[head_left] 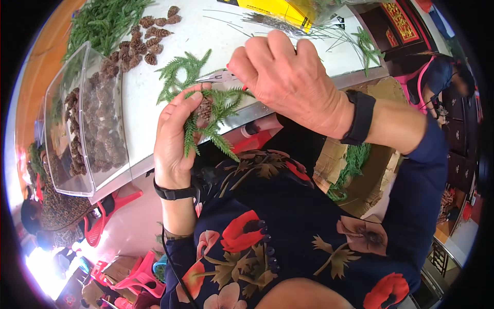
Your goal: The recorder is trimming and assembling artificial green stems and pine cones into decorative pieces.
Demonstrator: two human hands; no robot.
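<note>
My left hand (174, 129) is closed around an artificial pine sprig (226, 100) with a small brown pine cone (204, 109) among its green needles. My right hand (288, 77) is curled into a fist just right of the sprig. From under that fist a pair of needle-nose pliers (220, 76) sticks out, jaws toward my left fingertips; a bit of red handle shows below. My fingers hide most of the grip. Behind the sprig, a loose green pine sprig (175, 72) lies on the white table (141, 110).
Several pine cones (138, 46) lie beside a clear plastic box (87, 188) of cones at the left. Green sprigs (100, 23) are heaped at the back left. Thin wires (329, 38) lie near a yellow package (278, 11). A cardboard box (332, 159) with greenery stands below the right forearm.
</note>
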